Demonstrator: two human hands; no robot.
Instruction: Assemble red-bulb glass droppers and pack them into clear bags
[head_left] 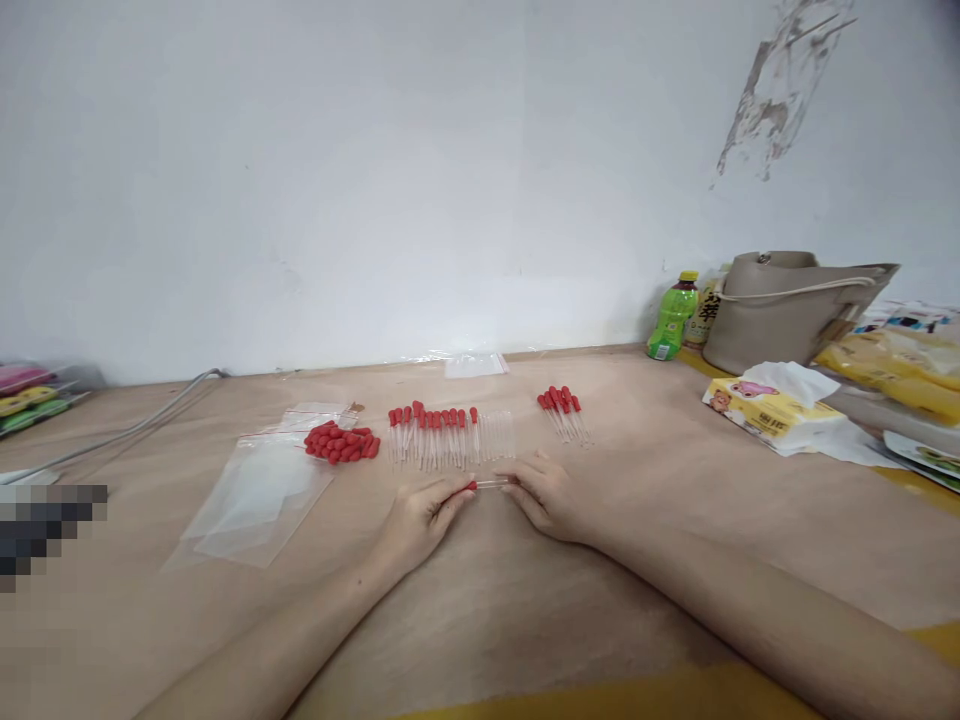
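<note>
Brown paper covers the worktop [465,610], with a yellow strip [570,702] showing along the near edge. The left hand [420,515] and right hand [551,498] meet over its middle, both grasping one clear dropper. The left fingers pinch its red rubber bulb [472,486]; the right fingers close on the far portion of its slim tube [491,484]. Its long axis runs left to right, roughly parallel to the far edge; whether the bulb is fully seated cannot be told.

Towards the left edge, clear zip bags [251,495] overlap, and a pile of loose red bulbs [341,442] lies partly on their right side, nearer the left hand. Just beyond the fingers, a row of red-capped droppers [435,425] points its tips at the near edge. Bare tubes [499,436] continue the row's right end, just past the right fingertips, their long axes crossing that of the held dropper. Right of them, apart, a small cluster of capped droppers [564,408] lies slanted.

A yellow tissue pack [772,412] lies towards the right edge. At the far edge are a small clear bag [476,366] and, near the far right corner, a green bottle [673,318] beside a taupe handbag [765,315].
</note>
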